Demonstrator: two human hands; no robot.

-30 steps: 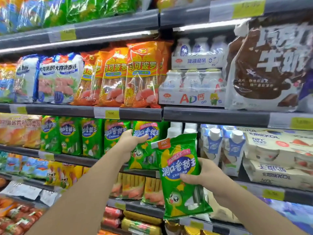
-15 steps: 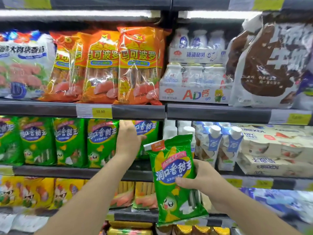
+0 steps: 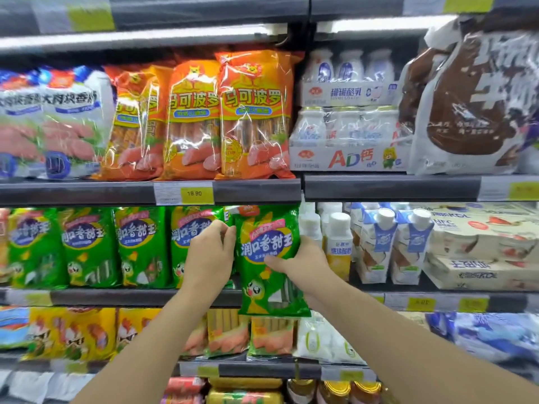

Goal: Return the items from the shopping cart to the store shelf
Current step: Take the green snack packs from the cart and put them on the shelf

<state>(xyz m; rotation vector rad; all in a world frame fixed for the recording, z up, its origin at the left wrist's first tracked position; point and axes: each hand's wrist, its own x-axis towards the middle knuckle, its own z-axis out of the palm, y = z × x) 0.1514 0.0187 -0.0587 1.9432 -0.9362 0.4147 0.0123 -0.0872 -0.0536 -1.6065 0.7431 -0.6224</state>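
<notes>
A green sausage packet [image 3: 269, 259] with a blue label is gripped in my right hand [image 3: 302, 259], upright at the right end of a row of matching green packets [image 3: 87, 246] on the middle shelf [image 3: 116, 297]. Its lower part hangs in front of the shelf edge. My left hand [image 3: 211, 252] rests against the neighbouring green packet just left of it, fingers curled at the held packet's left edge. The shopping cart is out of view.
Orange sausage packs [image 3: 253, 115] and white-blue packs [image 3: 49, 123] fill the shelf above. White bottles and blue-white cartons [image 3: 393, 243] stand right of the green row. Yellow and green packs [image 3: 87, 333] sit on the shelf below. A brown milk bag [image 3: 472, 97] is at upper right.
My right hand has lifted the green packet up and forward to the shelf, beside the row. My left hand has shifted right to the packet's edge. The camera has moved closer.
</notes>
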